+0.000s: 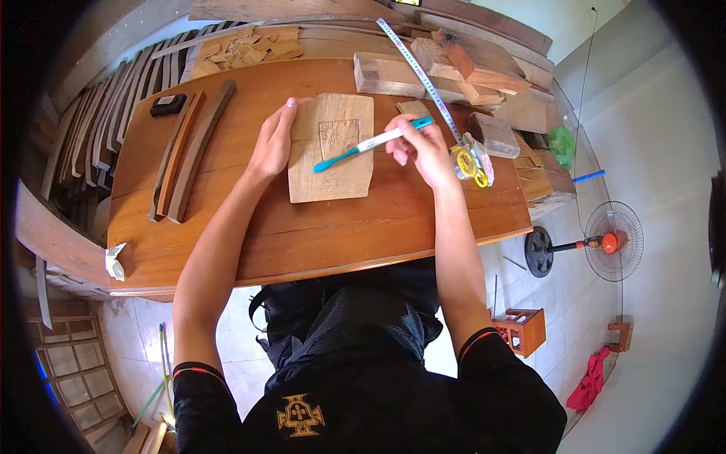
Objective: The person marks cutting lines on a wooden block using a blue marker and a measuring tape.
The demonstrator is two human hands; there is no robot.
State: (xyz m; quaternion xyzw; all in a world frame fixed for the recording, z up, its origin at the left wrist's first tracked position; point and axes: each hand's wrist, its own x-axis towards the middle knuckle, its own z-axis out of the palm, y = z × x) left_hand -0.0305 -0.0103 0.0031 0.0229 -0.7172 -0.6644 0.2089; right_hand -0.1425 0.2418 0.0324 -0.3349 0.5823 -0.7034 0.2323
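A pale wooden block (pixel 306 163) with a carved floral square lies on the brown table in front of me. My left hand (pixel 274 144) is closed on its left edge, with some fingers hidden behind the wood. In my right hand (pixel 420 147) is a teal and white toothbrush (pixel 378 140), held near one end between thumb and fingers. The brush slants down to the left across the block, its teal head end overlapping the wood just below the carved square. A fainter flower outline shows under that end.
Long wooden strips (pixel 198 151) and a small black object (pixel 168 105) lie at the table's left. A tape measure strip (pixel 420 72), yellow tape roll (pixel 464 163) and timber blocks (pixel 484 64) are at the right and back. A standing fan (pixel 611 242) is on the floor.
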